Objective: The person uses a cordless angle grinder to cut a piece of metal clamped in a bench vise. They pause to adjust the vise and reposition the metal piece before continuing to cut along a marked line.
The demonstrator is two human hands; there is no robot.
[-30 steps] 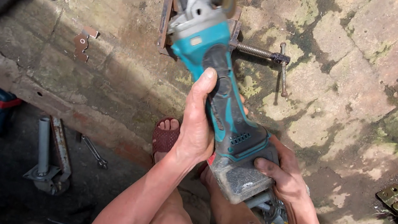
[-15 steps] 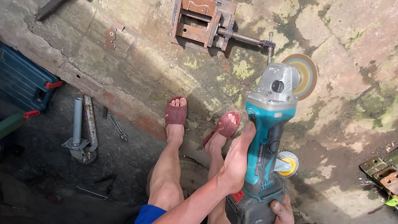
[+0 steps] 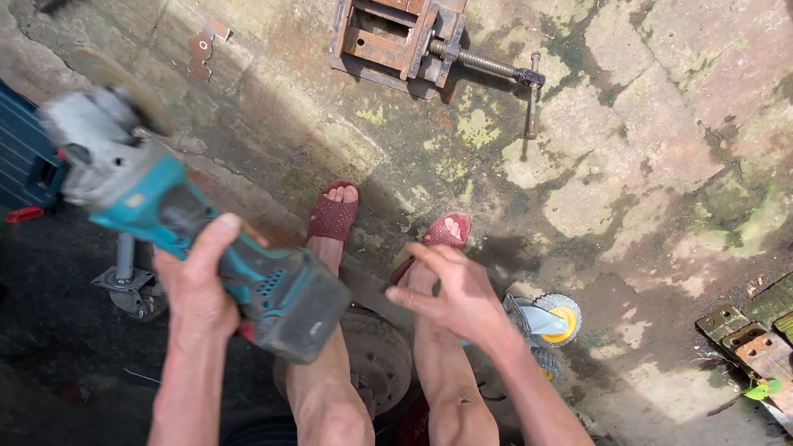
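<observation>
Left hand [image 3: 201, 275] grips cordless angle grinder [image 3: 185, 222]; right hand [image 3: 453, 296] free.

Left arm comes up from bottom edge, fingers wrapped round the teal grinder body, thumb up on top. Grinder lies roughly level, tilted up to the left, head blurred, battery end toward the knees. Right hand hovers over the right shin, fingers spread and loosely curled, holding nothing, well apart from the grinder. Rusty drill-press vise [image 3: 396, 21] lies on the concrete beyond the sandalled feet.
</observation>
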